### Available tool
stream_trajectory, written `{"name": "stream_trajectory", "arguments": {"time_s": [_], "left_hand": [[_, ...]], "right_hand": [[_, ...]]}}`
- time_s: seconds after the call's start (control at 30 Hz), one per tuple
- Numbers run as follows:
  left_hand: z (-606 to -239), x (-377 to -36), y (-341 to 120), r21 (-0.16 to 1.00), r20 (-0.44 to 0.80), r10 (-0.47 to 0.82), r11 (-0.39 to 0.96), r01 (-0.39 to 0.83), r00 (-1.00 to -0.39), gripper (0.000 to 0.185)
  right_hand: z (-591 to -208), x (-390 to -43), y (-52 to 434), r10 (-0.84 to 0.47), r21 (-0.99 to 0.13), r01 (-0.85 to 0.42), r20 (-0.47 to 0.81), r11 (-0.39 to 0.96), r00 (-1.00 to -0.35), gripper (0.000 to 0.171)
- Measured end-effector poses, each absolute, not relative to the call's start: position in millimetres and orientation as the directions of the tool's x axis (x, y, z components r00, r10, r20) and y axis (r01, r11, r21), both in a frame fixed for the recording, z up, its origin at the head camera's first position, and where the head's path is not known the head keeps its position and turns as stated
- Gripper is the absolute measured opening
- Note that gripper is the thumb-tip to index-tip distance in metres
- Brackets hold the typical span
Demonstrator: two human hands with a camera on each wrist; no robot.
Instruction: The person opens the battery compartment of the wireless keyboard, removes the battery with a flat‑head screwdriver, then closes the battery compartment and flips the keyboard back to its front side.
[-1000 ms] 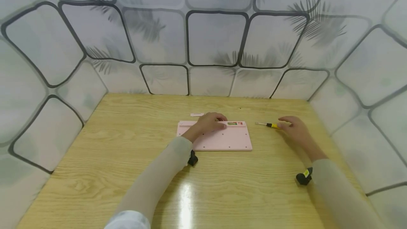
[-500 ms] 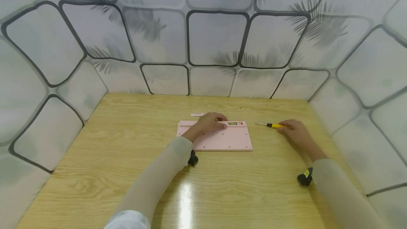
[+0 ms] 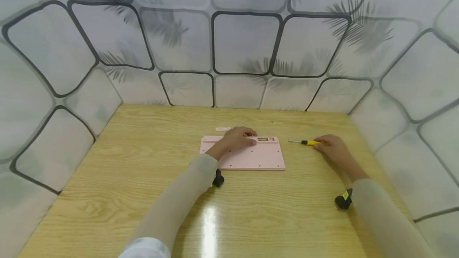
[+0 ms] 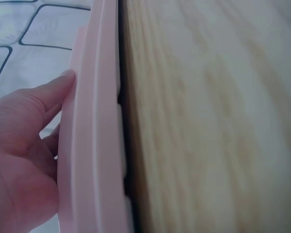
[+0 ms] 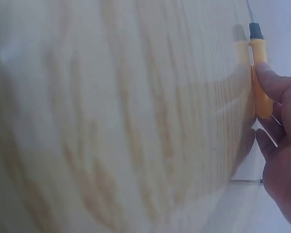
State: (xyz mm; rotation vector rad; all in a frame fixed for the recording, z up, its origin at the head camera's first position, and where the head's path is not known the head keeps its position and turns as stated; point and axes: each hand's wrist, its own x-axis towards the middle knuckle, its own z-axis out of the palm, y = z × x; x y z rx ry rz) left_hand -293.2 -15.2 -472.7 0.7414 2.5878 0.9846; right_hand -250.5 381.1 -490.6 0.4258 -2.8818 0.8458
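A pink keyboard (image 3: 267,156) lies face down on the table, with small dark screw spots on its underside. Near its far edge, an uncovered slot (image 3: 263,139) shows green and red parts inside, too small to make out. My left hand (image 3: 236,138) holds the keyboard at that far edge; in the left wrist view its thumb (image 4: 63,85) presses on the pink shell, and the other fingers are partly hidden. To the right, my right hand (image 3: 333,146) grips the yellow handle of a screwdriver (image 5: 260,53) between thumb and fingers. Its metal shaft points left, toward the keyboard.
Behind the keyboard lies a small flat pink piece (image 3: 222,129), like a cover. The wooden table (image 3: 143,158) reaches patterned wall panels (image 3: 236,47) at the back and both sides. A tiny dark speck (image 3: 271,122) sits behind the keyboard.
My right hand's fingers have closed down onto the screwdriver handle, after hovering more loosely around its end. The left hand and the keyboard have stayed in place.
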Motion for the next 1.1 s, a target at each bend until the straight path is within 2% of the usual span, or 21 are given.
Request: {"name": "stream_trajectory", "arguments": {"time_s": [0.3, 0.53, 0.67, 0.8, 0.93, 1.0, 1.1], "left_hand": [[-473.0, -294.0, -14.7, 0.672, -0.079, 0.550, 0.645, 0.363, -0.832, 0.032], [-472.5, -293.5, -14.5, 0.672, -0.080, 0.546, 0.647, 0.359, -0.834, 0.032], [-472.4, -293.1, -14.4, 0.672, -0.073, 0.544, 0.646, 0.362, -0.836, 0.031], [-471.4, -293.2, -14.8, 0.671, -0.065, 0.542, 0.645, 0.366, -0.838, 0.032], [-470.2, -293.0, -14.9, 0.668, -0.066, 0.546, 0.646, 0.370, -0.835, 0.033], [-470.0, -292.8, -14.8, 0.667, -0.066, 0.551, 0.645, 0.374, -0.832, 0.033], [-470.9, -292.8, -14.8, 0.666, -0.069, 0.551, 0.646, 0.373, -0.831, 0.033]], "right_hand": [[-486.9, -247.9, 377.8, -0.214, -0.536, -0.246, 0.122, 0.808, -0.969, 0.037], [-482.3, -245.2, 373.7, -0.173, -0.589, -0.168, 0.048, 0.791, -0.984, 0.048], [-478.2, -242.4, 372.5, -0.155, -0.619, -0.146, 0.039, 0.771, -0.987, 0.048], [-476.6, -244.9, 372.9, -0.166, -0.602, -0.169, 0.061, 0.780, -0.984, 0.045], [-475.8, -247.9, 372.2, -0.138, -0.593, -0.133, 0.037, 0.794, -0.990, 0.047], [-474.3, -247.2, 370.3, -0.114, -0.619, -0.101, 0.018, 0.779, -0.993, 0.049], [-471.0, -244.6, 366.0, -0.107, -0.736, -0.071, -0.002, 0.673, -0.994, 0.050]]}}
